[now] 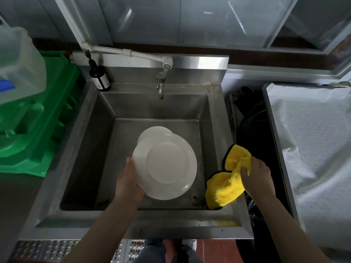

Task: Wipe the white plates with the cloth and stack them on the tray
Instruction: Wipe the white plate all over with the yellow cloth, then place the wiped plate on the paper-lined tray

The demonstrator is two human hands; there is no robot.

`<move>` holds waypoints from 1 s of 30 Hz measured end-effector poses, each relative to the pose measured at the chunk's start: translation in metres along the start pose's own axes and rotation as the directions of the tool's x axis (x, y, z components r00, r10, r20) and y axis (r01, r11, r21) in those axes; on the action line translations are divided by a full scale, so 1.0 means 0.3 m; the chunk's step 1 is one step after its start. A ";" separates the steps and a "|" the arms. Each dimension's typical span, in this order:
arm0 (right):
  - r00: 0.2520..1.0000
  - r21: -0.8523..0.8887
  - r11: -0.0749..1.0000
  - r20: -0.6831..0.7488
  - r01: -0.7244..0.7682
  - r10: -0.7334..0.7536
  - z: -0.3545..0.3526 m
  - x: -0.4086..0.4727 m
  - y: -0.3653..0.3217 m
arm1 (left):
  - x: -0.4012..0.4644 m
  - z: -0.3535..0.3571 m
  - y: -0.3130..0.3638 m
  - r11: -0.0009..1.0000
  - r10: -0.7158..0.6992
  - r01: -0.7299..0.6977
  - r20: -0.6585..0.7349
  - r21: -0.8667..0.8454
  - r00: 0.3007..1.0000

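Observation:
My left hand (128, 182) grips the left rim of a large white plate (167, 166), holding it tilted over the steel sink (216, 114). Behind and below it a second white plate (150, 132) lies on the sink floor, mostly covered by the held one. My right hand (255, 174) grips a yellow cloth (226, 188) with a black edge, which drapes over the sink's right rim. The cloth and the held plate are apart.
A tap (161, 86) hangs over the sink's back wall, with a dark pump bottle (99, 77) at the back left corner. Green crates (43, 118) and a clear bin (17, 63) stand left. A large tray lined with white sheet (311, 149) lies right, across a dark gap.

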State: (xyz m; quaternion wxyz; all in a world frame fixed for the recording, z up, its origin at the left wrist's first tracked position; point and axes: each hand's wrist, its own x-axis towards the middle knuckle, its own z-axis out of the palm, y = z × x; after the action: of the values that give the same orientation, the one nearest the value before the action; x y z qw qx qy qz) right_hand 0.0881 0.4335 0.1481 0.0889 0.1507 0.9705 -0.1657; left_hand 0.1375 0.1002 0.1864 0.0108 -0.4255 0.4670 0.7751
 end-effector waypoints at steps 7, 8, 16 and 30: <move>0.997 0.157 0.985 -0.018 0.072 -0.070 -0.040 -0.033 -0.079 | -0.003 0.000 0.001 1.000 0.006 -0.007 0.039 0.016 0.999; 0.997 0.254 0.965 -0.007 0.071 -0.072 -0.037 -0.042 -0.105 | -0.007 0.002 0.003 1.000 0.002 -0.002 0.038 0.010 0.999; 0.956 0.708 0.692 0.278 -0.139 -0.092 -0.005 -0.150 -0.356 | -0.008 0.006 0.003 0.999 -0.019 0.018 0.038 0.028 0.999; 0.892 0.888 0.154 0.447 -0.433 -0.070 0.027 -0.206 -0.441 | -0.029 -0.017 0.030 0.973 0.023 -0.049 0.116 0.225 0.993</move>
State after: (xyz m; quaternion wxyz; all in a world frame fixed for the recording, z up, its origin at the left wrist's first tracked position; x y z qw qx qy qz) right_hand 0.1046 0.2955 0.1934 0.1806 0.2550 0.5701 -0.7598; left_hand 0.1427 0.0948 0.1977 0.0716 -0.3685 0.5588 0.7395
